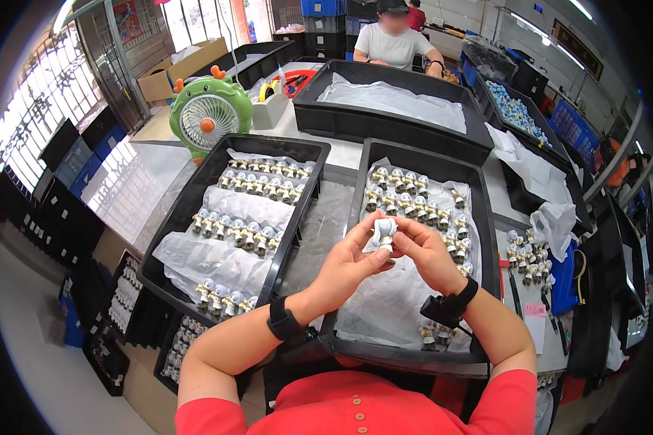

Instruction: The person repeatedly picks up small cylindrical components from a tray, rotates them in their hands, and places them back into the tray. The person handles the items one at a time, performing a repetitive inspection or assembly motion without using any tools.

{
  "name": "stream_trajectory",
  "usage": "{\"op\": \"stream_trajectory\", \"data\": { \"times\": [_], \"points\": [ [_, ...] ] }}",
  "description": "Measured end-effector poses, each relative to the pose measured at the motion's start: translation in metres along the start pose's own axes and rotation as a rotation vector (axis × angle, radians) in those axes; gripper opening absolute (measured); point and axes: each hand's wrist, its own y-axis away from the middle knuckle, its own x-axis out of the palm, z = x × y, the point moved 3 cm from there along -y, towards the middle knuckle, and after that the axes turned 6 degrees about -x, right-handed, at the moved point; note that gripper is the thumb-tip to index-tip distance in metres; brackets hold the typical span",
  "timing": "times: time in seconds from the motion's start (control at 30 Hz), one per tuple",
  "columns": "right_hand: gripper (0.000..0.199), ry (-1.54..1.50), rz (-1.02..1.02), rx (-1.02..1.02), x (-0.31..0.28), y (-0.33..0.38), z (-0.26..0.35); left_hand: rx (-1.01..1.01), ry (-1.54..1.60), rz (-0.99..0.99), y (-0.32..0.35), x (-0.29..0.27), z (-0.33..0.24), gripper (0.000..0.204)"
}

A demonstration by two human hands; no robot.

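Note:
Between the fingertips of both hands is a small figurine (386, 229) with a pale, bluish-white head and a white and gold body. My left hand (350, 262) pinches it from the left, and my right hand (432, 255) grips it from the right. They hold it above the right black tray (485, 217), which is lined with white paper. Rows of similar figurines (409, 204) stand at that tray's far end and along its right side; a few more (438, 335) are near its front edge. The left black tray (146, 270) carries further figurine rows (239, 230) separated by white paper.
A green fan (209, 116) stands behind the left tray. Beyond lies a large black tray (384, 127) with white paper; a person (395, 42) sits behind it. On the right are loose figurines (527, 257), pens (515, 291) and a blue container (567, 279). More trays stand lower left.

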Motion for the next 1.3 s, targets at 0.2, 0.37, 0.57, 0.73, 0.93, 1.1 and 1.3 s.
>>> {"op": "stream_trajectory", "data": {
  "times": [0.2, 0.37, 0.57, 0.73, 0.93, 1.1, 1.3],
  "points": [
    [0.039, 0.018, -0.028, -0.011, -0.0027, 0.0001, 0.0003, -0.011, 0.139, 0.055, -0.0018, -0.0019, 0.0022, 0.072],
    [0.038, 0.01, -0.066, 0.012, -0.0018, 0.0006, -0.0004, -0.086, 0.213, 0.064, -0.0017, 0.0002, 0.0002, 0.073],
    [0.037, -0.007, -0.073, 0.023, -0.0019, 0.0004, -0.0011, -0.103, 0.18, 0.017, -0.0023, -0.0015, 0.0024, 0.072],
    [0.037, -0.001, -0.079, 0.026, 0.0001, 0.0006, 0.0031, -0.04, 0.147, 0.031, -0.0053, -0.0042, 0.0059, 0.073],
    [0.036, -0.001, -0.079, 0.026, 0.0, 0.0009, 0.0021, 0.006, 0.043, -0.003, -0.0043, -0.0031, 0.0051, 0.076],
    [0.034, 0.017, -0.069, 0.054, -0.0044, 0.0019, -0.0006, -0.06, 0.078, 0.003, -0.0036, -0.0012, 0.0032, 0.076],
    [0.034, 0.017, -0.052, 0.068, -0.0039, 0.001, -0.0007, -0.055, -0.036, -0.03, -0.002, -0.0018, 0.0058, 0.075]
  ]
}}
